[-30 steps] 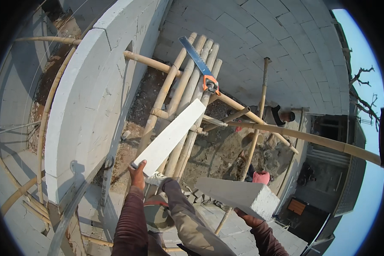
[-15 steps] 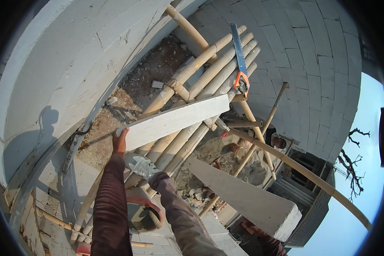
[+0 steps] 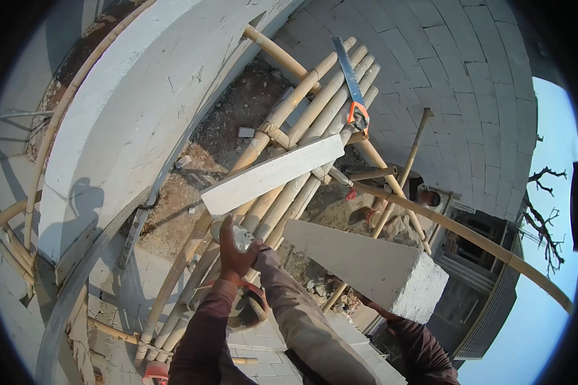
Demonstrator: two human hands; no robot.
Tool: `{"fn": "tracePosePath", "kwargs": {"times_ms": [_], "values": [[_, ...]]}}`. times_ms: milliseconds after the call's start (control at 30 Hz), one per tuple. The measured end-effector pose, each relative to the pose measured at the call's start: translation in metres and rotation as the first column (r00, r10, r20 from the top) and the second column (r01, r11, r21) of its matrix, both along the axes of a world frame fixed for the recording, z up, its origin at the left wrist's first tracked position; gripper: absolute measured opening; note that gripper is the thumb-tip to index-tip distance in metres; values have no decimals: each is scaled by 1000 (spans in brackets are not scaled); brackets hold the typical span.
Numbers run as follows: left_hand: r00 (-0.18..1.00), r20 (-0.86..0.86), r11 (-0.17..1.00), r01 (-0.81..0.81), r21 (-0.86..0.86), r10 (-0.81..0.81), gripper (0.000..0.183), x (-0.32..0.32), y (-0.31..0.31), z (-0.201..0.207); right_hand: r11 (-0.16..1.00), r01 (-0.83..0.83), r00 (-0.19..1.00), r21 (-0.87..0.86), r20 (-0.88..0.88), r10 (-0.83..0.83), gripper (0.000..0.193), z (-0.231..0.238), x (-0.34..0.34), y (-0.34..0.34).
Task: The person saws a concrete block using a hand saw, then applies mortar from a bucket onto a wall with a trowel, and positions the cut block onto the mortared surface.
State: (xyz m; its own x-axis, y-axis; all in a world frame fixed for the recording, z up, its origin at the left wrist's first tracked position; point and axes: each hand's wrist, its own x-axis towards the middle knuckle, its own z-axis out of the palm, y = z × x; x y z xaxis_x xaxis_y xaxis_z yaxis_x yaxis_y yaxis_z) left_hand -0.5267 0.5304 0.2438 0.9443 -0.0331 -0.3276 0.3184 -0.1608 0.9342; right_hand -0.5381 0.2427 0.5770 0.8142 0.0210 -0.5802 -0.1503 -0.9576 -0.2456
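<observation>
A long pale concrete block [image 3: 276,173] lies slantwise across bamboo poles [image 3: 302,189]. My left hand [image 3: 237,253] is just below its near end, apart from it, with thumb and fingers spread and nothing between them. Behind those fingers is the light-coloured shoe [image 3: 241,236] on my foot. On the right, a second, thicker pale block [image 3: 366,266] is raised above the ground, its rough end toward me. My right hand [image 3: 380,309] supports it from below; its fingers are mostly hidden by the block.
A handsaw [image 3: 352,80] with an orange-and-black handle rests on the poles' far ends. Light block walls [image 3: 154,96] curve along the left and far right. A long bamboo pole [image 3: 481,240] crosses at right. A bucket [image 3: 241,308] stands beside my leg. Rubble lies below.
My left hand has let go of the block on the poles and drawn back to the right, toward my foot. The block at right has tilted, and my right hand now shows beneath it.
</observation>
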Motion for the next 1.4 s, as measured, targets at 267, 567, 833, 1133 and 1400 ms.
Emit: {"fn": "tracePosePath", "kwargs": {"times_ms": [267, 567, 833, 1133, 1400], "values": [[895, 305, 945, 315, 86, -326, 112, -39, 37, 244, 976, -217, 924, 8, 325, 202, 39, 111, 6, 80], [749, 446, 823, 230, 519, -490, 143, -84, 167, 390, 962, 31, 880, 272, 448, -155, 46, 239, -65, 205], [864, 61, 815, 445, 371, -500, 144, -203, 296, 421, 305, 255, 829, 918, -44, -558, 86, 189, -120, 303], [952, -26, 622, 220, 751, -305, 129, -211, 297, 415, 230, 385, 822, 894, -219, -526, 101, 101, -94, 358], [897, -286, 548, 435, 715, -338, 132, -158, 251, 364, 416, 506, 862, 755, -460, -214, 98, 7, -10, 235]]}}
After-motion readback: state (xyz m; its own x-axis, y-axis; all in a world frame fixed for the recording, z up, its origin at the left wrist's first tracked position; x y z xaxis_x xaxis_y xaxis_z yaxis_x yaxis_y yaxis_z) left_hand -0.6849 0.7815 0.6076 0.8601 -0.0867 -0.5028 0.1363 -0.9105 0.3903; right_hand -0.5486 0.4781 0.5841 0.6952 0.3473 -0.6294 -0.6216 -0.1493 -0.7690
